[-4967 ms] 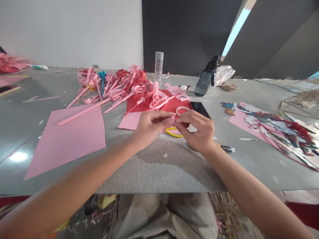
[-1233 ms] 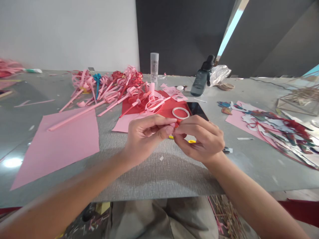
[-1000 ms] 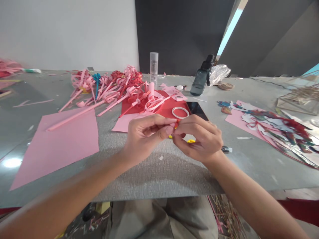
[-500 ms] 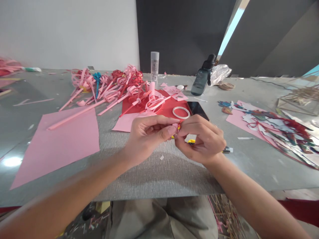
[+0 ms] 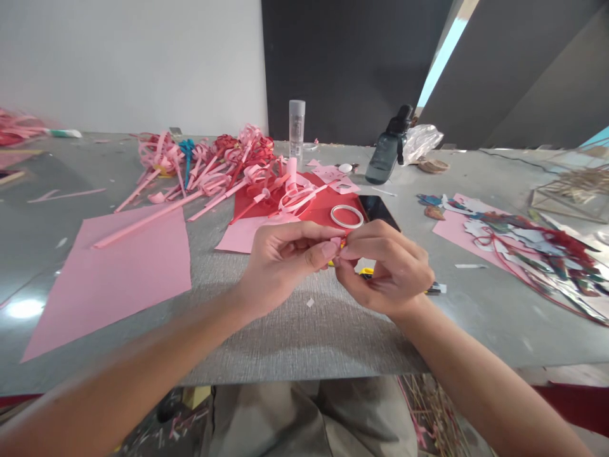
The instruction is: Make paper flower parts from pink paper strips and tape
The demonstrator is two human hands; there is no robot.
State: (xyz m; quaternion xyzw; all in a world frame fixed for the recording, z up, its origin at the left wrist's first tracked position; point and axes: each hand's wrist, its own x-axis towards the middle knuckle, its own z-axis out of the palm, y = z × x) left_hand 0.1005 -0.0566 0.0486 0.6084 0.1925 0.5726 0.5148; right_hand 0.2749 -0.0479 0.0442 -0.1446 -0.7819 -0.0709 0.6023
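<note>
My left hand [image 5: 285,260] pinches a small piece of pink paper [image 5: 339,242] between thumb and fingers. My right hand [image 5: 387,266] meets it fingertip to fingertip, closed around the same small piece, which is mostly hidden by the fingers. Both hands are above the grey table [image 5: 304,346]. Behind them lies a white tape ring [image 5: 347,216] on red paper [image 5: 321,204], beside a dark phone [image 5: 378,211]. A yellow-and-black cutter [image 5: 366,273] shows partly under my right hand.
Pink and red paper-strip flowers [image 5: 214,165] lie at the back left, above a pink sheet [image 5: 128,279]. A clear tube [image 5: 297,130] and a dark bottle [image 5: 383,155] stand behind. Painted cutouts and red cord [image 5: 518,244] cover the right.
The view has shifted very slightly. Both hands keep nearly the same pose around the small pink piece.
</note>
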